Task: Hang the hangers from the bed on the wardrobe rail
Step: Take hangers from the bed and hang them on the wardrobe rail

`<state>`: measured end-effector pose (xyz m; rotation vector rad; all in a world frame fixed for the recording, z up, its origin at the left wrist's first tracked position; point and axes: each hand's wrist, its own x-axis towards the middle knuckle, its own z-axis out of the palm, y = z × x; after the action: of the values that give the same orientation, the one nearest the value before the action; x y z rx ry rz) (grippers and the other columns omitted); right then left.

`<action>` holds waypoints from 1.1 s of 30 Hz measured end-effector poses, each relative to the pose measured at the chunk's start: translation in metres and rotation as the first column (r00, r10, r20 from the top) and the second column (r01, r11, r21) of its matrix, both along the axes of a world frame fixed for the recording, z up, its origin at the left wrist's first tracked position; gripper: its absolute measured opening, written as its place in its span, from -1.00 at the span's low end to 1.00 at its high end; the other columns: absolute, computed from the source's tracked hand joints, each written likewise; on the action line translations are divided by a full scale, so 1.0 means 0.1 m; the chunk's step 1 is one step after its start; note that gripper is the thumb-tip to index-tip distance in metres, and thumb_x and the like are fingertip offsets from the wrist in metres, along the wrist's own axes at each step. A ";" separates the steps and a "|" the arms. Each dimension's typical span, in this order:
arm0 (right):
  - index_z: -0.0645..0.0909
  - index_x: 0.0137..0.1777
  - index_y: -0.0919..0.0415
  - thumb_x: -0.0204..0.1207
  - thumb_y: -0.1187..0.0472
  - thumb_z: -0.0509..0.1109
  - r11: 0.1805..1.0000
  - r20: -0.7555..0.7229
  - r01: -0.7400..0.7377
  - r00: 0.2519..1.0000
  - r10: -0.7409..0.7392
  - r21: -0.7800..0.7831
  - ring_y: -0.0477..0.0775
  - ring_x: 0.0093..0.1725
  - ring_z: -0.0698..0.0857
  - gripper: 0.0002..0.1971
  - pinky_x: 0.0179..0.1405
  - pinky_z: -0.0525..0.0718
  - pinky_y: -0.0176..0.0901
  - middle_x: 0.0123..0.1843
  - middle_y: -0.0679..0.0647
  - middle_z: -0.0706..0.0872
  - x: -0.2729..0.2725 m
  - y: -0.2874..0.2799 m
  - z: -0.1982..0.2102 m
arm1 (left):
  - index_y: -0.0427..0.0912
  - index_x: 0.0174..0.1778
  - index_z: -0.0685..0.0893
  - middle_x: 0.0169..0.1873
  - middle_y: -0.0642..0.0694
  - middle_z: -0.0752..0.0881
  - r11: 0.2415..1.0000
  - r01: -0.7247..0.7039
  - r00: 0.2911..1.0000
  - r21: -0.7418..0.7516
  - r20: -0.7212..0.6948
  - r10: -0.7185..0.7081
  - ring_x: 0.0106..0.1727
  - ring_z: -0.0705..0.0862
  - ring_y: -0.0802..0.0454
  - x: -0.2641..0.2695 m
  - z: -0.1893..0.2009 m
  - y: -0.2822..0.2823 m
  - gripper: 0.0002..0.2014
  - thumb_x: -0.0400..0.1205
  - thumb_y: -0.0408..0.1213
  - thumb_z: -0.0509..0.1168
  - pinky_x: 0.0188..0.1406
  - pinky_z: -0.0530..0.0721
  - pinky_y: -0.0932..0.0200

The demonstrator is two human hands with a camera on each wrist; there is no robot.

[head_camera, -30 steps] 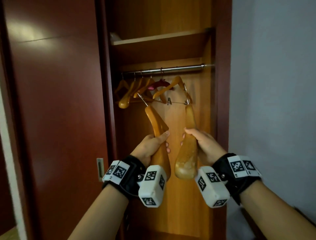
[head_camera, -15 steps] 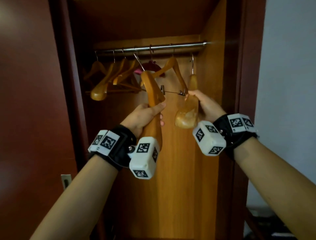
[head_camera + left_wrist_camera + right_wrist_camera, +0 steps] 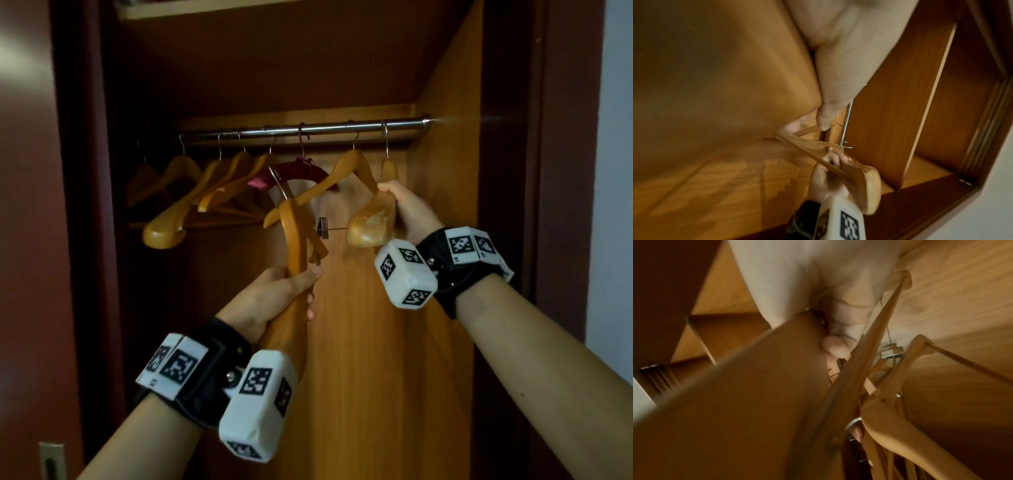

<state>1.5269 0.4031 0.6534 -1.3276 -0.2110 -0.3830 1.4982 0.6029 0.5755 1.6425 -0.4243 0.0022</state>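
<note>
In the head view my left hand [image 3: 291, 291] grips the lower end of a wooden hanger [image 3: 294, 236] held upright, its metal hook [image 3: 279, 181] below the steel wardrobe rail [image 3: 308, 129]. My right hand [image 3: 394, 202] grips a second wooden hanger [image 3: 371, 219] at the rail's right end; its hook [image 3: 386, 140] loops over the rail. In the left wrist view the right hand [image 3: 828, 172] holds that hanger [image 3: 865, 186] under the rail [image 3: 846, 123]. The right wrist view is filled by the held hanger [image 3: 756, 402] and my curled fingers [image 3: 838, 344].
Several wooden hangers [image 3: 178, 212] and one dark red hanger [image 3: 298, 171] hang on the rail to the left. One carries a clip bar [image 3: 323, 228]. The wardrobe's side wall [image 3: 445, 205] stands close on the right, a shelf [image 3: 239, 10] above, the red door [image 3: 27, 240] on the left.
Both hands have risen towards the rail with their hangers. The right hanger's hook has gone from below the rail to over it at the right end. My view has drawn closer.
</note>
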 end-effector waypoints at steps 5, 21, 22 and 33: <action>0.58 -0.19 0.15 0.60 0.06 0.29 1.000 -0.015 -0.014 1.000 0.015 0.026 -0.06 -0.49 0.71 -0.79 -0.59 0.62 -0.35 -0.39 0.04 0.70 0.23 0.05 0.22 | -0.21 -0.37 0.55 -0.59 -0.08 0.61 0.998 0.016 1.000 0.060 -0.009 -0.016 -0.60 0.60 0.09 0.19 0.07 0.11 -0.64 0.63 -0.03 0.31 -0.57 0.62 0.27; 0.61 -0.09 0.18 0.58 0.07 0.31 0.977 0.019 0.212 0.977 -0.212 0.001 0.03 -0.17 0.65 -0.82 -0.15 0.62 -0.13 -0.15 0.09 0.68 0.70 0.07 0.68 | -0.24 -0.39 0.54 -0.58 -0.13 0.61 0.994 0.089 0.996 0.069 0.005 -0.089 -0.60 0.61 0.07 0.58 0.07 0.35 -0.61 0.65 -0.03 0.29 -0.55 0.62 0.29; 0.61 -0.12 0.18 0.59 0.08 0.30 0.979 0.015 0.204 0.979 -0.204 0.009 0.03 -0.17 0.66 -0.82 -0.15 0.62 -0.13 -0.15 0.09 0.68 0.71 0.07 0.65 | -0.24 -0.38 0.54 -0.58 -0.11 0.61 0.994 0.094 0.995 0.063 0.005 -0.095 -0.60 0.61 0.08 0.59 0.07 0.36 -0.62 0.64 -0.03 0.29 -0.56 0.62 0.29; 0.56 -0.20 0.17 0.68 0.10 0.21 0.992 0.013 0.118 0.993 -0.119 0.052 -0.06 -0.35 0.67 -0.75 -0.55 0.64 -0.36 -0.31 0.05 0.70 0.71 0.14 0.43 | -0.24 -0.34 0.55 -0.54 -0.13 0.62 0.996 0.079 0.997 0.035 0.022 -0.080 -0.59 0.62 0.07 0.66 0.05 0.32 -0.65 0.65 -0.05 0.30 -0.55 0.64 0.27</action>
<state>1.5977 0.4174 0.6963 -1.2905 -0.1352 -0.4965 1.5646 0.6351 0.5806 1.6596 -0.5103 -0.0454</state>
